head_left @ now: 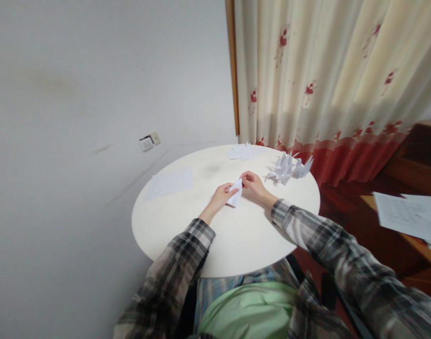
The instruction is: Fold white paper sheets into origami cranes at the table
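Observation:
A small folded white paper [235, 195] is held between both my hands, over the middle of the round white table [232, 249]. My left hand [223, 194] grips its left side, with the thumb lying across the front. At the paper's upper tip, my right hand [252, 182] pinches with thumb and fingertips. The paper tapers upward and is wider at the bottom. To the right of my right hand stands a cluster of pointed folded paper pieces [283, 168], with another folded piece [303, 167] beside it.
Flat white sheets [171, 182] lie on the table's left side. More paper pieces [241, 151] lie at the far edge. A wall with a socket [146, 143] borders the left, and a curtain [314, 84] hangs behind. Papers [406, 214] rest on wooden furniture at right.

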{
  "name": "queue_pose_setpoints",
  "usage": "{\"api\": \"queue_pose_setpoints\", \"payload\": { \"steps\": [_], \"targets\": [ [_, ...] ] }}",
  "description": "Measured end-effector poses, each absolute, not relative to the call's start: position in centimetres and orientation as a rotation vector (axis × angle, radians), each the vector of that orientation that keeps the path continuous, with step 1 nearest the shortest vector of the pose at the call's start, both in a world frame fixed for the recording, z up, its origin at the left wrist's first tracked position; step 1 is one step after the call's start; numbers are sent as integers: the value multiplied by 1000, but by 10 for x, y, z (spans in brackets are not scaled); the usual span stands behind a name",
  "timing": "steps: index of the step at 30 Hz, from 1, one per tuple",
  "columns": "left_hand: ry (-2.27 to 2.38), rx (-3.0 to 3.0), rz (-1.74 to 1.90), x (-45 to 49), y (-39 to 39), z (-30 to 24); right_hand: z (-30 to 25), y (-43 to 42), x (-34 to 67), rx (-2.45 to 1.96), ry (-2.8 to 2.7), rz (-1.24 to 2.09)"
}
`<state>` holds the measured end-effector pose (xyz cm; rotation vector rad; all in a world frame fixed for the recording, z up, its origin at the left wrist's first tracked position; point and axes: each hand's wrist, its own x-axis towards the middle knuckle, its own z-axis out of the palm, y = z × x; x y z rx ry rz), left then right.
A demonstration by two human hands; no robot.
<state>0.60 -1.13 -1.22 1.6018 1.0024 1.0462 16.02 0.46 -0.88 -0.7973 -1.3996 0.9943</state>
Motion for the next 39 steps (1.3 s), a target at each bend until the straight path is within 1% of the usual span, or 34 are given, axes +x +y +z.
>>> {"api": "queue_pose_setpoints", "payload": {
  "steps": [22,31,39],
  "targets": [
    [1031,1614,1023,5,-10,-17,-9,7,162,-750,-1386,905],
    [1088,1638,1114,6,-15,-11,-6,3,160,-806,-1378,977],
    [1072,1648,1106,6,-16,-10,-9,6,160,-744,-1379,941]
  ]
}}
